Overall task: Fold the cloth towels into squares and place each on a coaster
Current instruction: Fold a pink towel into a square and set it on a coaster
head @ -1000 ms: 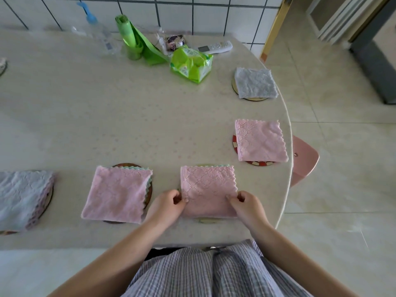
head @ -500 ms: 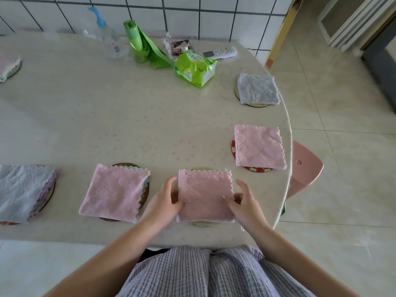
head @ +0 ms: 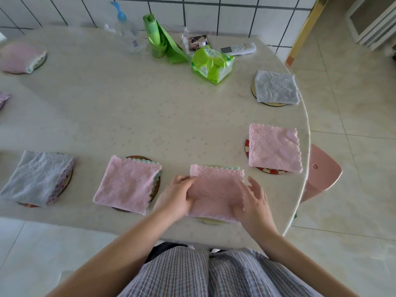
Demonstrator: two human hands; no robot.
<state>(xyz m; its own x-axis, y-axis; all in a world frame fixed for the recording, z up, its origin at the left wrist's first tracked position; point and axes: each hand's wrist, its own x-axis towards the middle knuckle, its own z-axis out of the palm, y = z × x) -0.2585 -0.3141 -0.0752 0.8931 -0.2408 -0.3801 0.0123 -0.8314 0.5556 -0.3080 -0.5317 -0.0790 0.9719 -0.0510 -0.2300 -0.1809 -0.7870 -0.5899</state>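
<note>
A folded pink towel (head: pixel 216 189) lies on a pale coaster (head: pixel 211 221) at the table's near edge. My left hand (head: pixel 176 196) rests against its left edge with fingers on the cloth. My right hand (head: pixel 254 200) lies with straight, spread fingers at its right edge. Other folded towels sit on coasters: a pink one (head: pixel 128 185) to the left, a grey one (head: pixel 37 177) further left, a pink one (head: pixel 274 147) to the right, a grey one (head: pixel 276 86) at the back right, and a pink one (head: pixel 20 56) at the far left.
At the back of the table (head: pixel 128 108) stand a clear bottle (head: pixel 126 33), a roll of green bags (head: pixel 160 42), a green packet (head: pixel 211 64) and a white remote (head: pixel 239 49). A pink stool (head: pixel 321 174) stands off the table's right edge.
My view has lifted, showing more of the table. My hands have let go of the towel's side edges; the right hand's fingers have spread and the left hand has slid onto the cloth.
</note>
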